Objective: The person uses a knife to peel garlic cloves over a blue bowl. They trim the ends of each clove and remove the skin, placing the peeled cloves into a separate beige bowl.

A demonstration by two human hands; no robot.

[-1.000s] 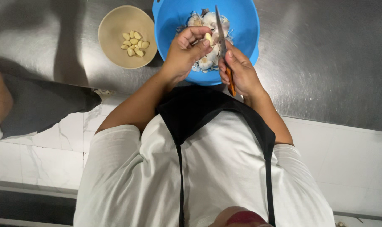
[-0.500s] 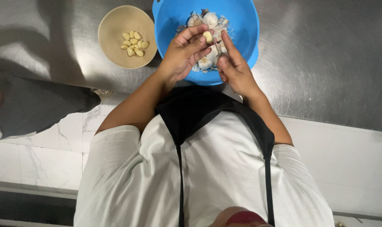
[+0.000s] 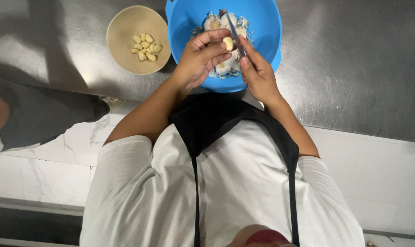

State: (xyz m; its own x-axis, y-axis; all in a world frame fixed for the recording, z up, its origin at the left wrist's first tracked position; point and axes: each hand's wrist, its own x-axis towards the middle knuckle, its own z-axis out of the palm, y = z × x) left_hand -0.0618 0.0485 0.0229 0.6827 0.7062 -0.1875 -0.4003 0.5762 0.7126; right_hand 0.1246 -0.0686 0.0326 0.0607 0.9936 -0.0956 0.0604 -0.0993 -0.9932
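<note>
My left hand (image 3: 200, 57) pinches a pale garlic clove (image 3: 228, 43) over the blue bowl (image 3: 267, 45). My right hand (image 3: 258, 73) grips a small knife (image 3: 233, 29), its blade pointing away from me and resting against the clove. In the bowl, under both hands, lie several garlic bulbs and loose papery skins (image 3: 216, 20). To the left stands a tan bowl (image 3: 120, 41) with several peeled cloves (image 3: 146, 45) in it.
Both bowls stand on a steel counter (image 3: 353, 68), whose front edge runs just in front of my black apron. Another person's dark trouser leg (image 3: 38, 114) stands at the left on the white marble floor.
The orange knife handle seen below my right hand a second ago is now covered by it, and the blade has swung up against the clove. My hands have closed together.
</note>
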